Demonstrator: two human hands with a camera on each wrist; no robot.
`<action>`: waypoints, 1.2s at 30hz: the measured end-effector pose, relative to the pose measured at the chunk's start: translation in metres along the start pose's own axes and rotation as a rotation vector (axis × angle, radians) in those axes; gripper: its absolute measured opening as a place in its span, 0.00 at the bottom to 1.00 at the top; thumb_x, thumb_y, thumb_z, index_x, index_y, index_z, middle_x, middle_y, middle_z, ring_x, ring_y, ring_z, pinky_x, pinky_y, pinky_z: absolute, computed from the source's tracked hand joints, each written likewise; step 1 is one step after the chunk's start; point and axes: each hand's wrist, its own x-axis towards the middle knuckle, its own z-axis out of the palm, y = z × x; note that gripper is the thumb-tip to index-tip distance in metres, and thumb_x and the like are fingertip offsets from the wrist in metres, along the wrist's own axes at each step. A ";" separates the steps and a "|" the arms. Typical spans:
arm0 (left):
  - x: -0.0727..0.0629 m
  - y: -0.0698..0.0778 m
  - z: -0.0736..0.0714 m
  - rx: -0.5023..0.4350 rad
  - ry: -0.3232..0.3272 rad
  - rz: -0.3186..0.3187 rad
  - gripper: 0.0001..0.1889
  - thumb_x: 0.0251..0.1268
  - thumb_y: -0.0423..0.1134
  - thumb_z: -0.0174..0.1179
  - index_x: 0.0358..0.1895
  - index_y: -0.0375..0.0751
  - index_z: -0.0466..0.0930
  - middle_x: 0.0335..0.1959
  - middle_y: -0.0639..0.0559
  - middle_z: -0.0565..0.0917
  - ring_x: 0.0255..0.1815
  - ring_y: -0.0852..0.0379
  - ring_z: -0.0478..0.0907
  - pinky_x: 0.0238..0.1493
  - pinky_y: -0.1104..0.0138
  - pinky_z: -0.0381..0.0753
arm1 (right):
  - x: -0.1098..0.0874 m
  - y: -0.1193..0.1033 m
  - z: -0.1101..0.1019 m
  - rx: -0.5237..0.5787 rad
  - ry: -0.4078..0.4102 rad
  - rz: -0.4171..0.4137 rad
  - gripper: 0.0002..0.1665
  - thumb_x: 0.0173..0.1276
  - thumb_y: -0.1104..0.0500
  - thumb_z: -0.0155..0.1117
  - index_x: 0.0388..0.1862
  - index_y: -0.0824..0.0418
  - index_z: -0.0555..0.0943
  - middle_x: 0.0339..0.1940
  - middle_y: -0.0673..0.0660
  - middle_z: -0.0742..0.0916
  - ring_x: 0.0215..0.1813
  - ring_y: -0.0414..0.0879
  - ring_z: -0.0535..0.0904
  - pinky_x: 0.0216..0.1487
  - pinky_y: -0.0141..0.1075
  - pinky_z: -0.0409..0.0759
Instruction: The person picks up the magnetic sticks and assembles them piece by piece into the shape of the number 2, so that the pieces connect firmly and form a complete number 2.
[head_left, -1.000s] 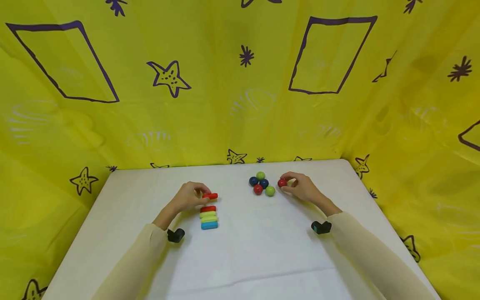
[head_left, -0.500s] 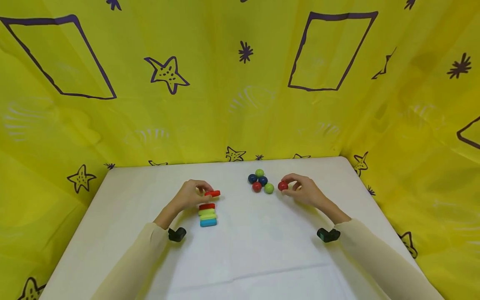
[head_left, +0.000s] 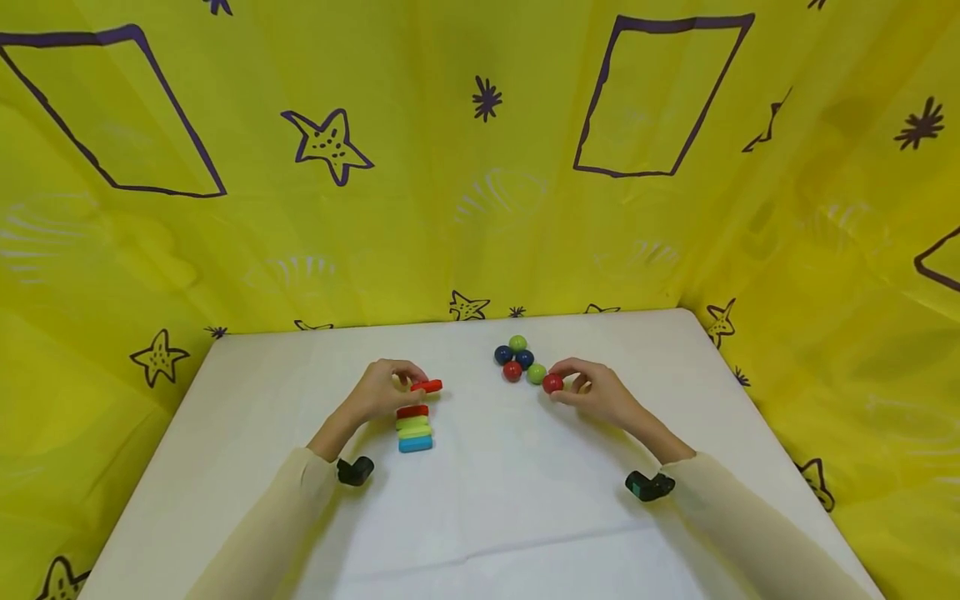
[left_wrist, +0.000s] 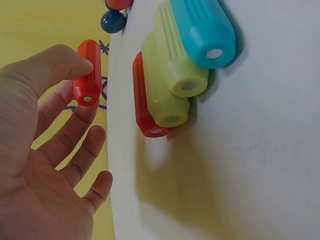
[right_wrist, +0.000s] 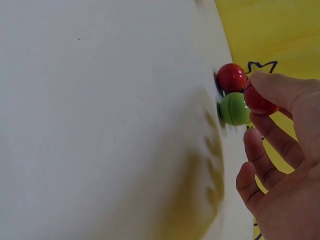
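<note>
My left hand point(head_left: 385, 390) pinches a red magnetic rod point(left_wrist: 88, 72) between thumb and fingers, above the table. Nearer to me lies a row of rods side by side: a red rod point(left_wrist: 142, 95), two yellow-green rods point(left_wrist: 172, 55) and a blue rod point(head_left: 416, 444), with pale round discs on their ends. My right hand point(head_left: 597, 393) pinches a red ball point(head_left: 552, 383) close to the right of a green ball point(head_left: 536, 373). Grouped with that one are another red ball point(head_left: 512, 372), two dark blue balls point(head_left: 524, 359) and a second green ball point(head_left: 517, 342).
A white-covered table point(head_left: 480, 483) lies under everything, with a crease across its near part. Yellow cloth point(head_left: 420, 167) with drawn stars hangs behind and at the sides. Black wrist cameras point(head_left: 649, 486) hang below both wrists.
My right hand has carried its red ball leftward, close to the green ball. The left hand has shifted slightly right with the red rod, away from the row. The head view has tilted slightly.
</note>
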 end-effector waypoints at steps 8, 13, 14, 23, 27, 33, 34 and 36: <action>0.000 0.006 0.005 0.005 -0.009 0.031 0.08 0.60 0.37 0.72 0.42 0.44 0.89 0.35 0.55 0.84 0.42 0.51 0.75 0.40 0.62 0.74 | -0.003 -0.007 0.017 0.050 -0.010 -0.014 0.22 0.65 0.56 0.77 0.57 0.56 0.85 0.48 0.53 0.87 0.38 0.48 0.78 0.34 0.33 0.77; 0.001 0.010 0.009 -0.006 -0.018 0.034 0.07 0.60 0.36 0.73 0.42 0.44 0.90 0.35 0.55 0.84 0.42 0.51 0.75 0.43 0.60 0.73 | -0.004 -0.011 0.028 0.046 -0.004 -0.008 0.21 0.64 0.57 0.78 0.56 0.55 0.85 0.46 0.53 0.87 0.37 0.47 0.77 0.34 0.33 0.76; 0.002 0.010 0.011 -0.008 -0.020 0.032 0.07 0.61 0.36 0.73 0.42 0.44 0.90 0.35 0.55 0.84 0.42 0.52 0.74 0.44 0.60 0.73 | -0.004 -0.012 0.031 0.042 -0.002 -0.012 0.21 0.64 0.57 0.78 0.56 0.56 0.85 0.46 0.53 0.87 0.36 0.47 0.77 0.34 0.33 0.76; 0.007 0.017 0.022 -0.009 -0.032 0.042 0.07 0.60 0.36 0.73 0.42 0.44 0.90 0.36 0.55 0.85 0.43 0.51 0.74 0.42 0.62 0.74 | -0.002 -0.017 0.050 0.012 0.021 -0.032 0.19 0.62 0.61 0.78 0.53 0.58 0.86 0.40 0.52 0.87 0.31 0.43 0.75 0.30 0.31 0.73; 0.009 0.024 0.027 -0.026 -0.055 0.032 0.08 0.60 0.36 0.73 0.42 0.44 0.90 0.36 0.53 0.84 0.42 0.50 0.74 0.35 0.64 0.77 | -0.001 -0.021 0.056 0.005 0.029 -0.032 0.20 0.62 0.61 0.78 0.53 0.58 0.86 0.40 0.52 0.87 0.30 0.42 0.74 0.30 0.31 0.72; 0.013 0.032 0.032 -0.018 -0.079 0.021 0.08 0.60 0.37 0.73 0.42 0.46 0.90 0.37 0.56 0.85 0.43 0.51 0.73 0.41 0.63 0.75 | 0.003 -0.027 0.065 0.003 0.016 -0.023 0.21 0.62 0.60 0.79 0.54 0.57 0.86 0.41 0.52 0.87 0.30 0.43 0.74 0.30 0.31 0.72; 0.014 0.033 0.033 -0.017 -0.082 0.021 0.08 0.60 0.37 0.73 0.42 0.46 0.90 0.37 0.56 0.85 0.43 0.51 0.73 0.41 0.62 0.74 | 0.004 -0.028 0.066 -0.002 0.015 -0.021 0.21 0.62 0.60 0.79 0.54 0.57 0.86 0.41 0.51 0.87 0.30 0.43 0.74 0.30 0.31 0.72; 0.014 0.034 0.034 -0.014 -0.086 0.021 0.08 0.60 0.38 0.74 0.42 0.46 0.90 0.37 0.56 0.85 0.44 0.51 0.73 0.42 0.61 0.74 | 0.006 -0.029 0.068 -0.011 0.015 -0.014 0.21 0.62 0.59 0.79 0.54 0.56 0.86 0.41 0.51 0.88 0.30 0.42 0.74 0.30 0.31 0.72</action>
